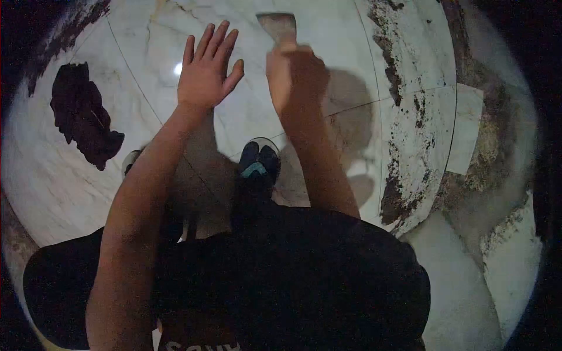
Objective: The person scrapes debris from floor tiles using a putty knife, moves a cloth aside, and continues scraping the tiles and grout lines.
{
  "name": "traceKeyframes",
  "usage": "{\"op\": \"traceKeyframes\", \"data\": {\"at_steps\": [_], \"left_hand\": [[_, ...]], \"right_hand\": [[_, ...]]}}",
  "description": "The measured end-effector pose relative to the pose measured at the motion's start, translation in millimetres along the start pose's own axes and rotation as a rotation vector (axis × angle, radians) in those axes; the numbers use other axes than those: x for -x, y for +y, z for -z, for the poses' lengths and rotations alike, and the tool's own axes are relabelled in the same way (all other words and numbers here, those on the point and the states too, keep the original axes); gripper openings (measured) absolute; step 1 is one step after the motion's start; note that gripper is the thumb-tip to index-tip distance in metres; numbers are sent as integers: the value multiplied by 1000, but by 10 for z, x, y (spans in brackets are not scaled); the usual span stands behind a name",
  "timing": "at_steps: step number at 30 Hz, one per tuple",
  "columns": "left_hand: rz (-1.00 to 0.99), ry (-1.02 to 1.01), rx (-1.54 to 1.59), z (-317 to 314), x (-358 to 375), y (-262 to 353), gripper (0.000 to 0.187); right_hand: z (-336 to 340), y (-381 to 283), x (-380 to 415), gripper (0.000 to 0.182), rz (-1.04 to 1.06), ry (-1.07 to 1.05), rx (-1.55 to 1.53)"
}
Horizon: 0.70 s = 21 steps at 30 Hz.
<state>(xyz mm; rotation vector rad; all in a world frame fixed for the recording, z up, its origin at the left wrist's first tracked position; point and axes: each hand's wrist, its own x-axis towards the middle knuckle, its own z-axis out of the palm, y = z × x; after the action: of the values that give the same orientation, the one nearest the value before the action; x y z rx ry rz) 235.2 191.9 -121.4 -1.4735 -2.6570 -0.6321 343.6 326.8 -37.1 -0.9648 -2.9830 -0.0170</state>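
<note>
My right hand (300, 76) is closed round the handle of a scraper (278, 27), whose wide flat blade points away from me over the marble-patterned floor tiles (246, 111). The handle itself is hidden inside my fist. To its left, my left hand (208, 76) is held out over the pale tiles with its fingers spread and nothing in it. Both arms reach forward past my knees.
A crumpled dark cloth (85, 117) lies on the tiles at the left. Dark crumbly dirt (404, 175) runs along the right-hand tiles. Beyond it sit a loose tile piece (466, 128) and rough ground. My sandalled foot (259, 161) stands between my arms.
</note>
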Motion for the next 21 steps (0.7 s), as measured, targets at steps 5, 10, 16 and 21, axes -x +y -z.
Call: {"op": "traceKeyframes", "data": {"at_steps": [5,10,16,21], "left_hand": [[22,12,13,16,2,3,63],[19,-35,5,7,15,3,63],[1,-33,-6,-24,-9,3,63],[7,-28,-8,-18,-11,-6,62]], "right_hand": [[7,78,188,22,45,200,-184],[181,-63,564,21,-94,-176,-14],[-18,-58,-149,14,-31,198,-96],[142,-20,207,14,82,207,-137]]}}
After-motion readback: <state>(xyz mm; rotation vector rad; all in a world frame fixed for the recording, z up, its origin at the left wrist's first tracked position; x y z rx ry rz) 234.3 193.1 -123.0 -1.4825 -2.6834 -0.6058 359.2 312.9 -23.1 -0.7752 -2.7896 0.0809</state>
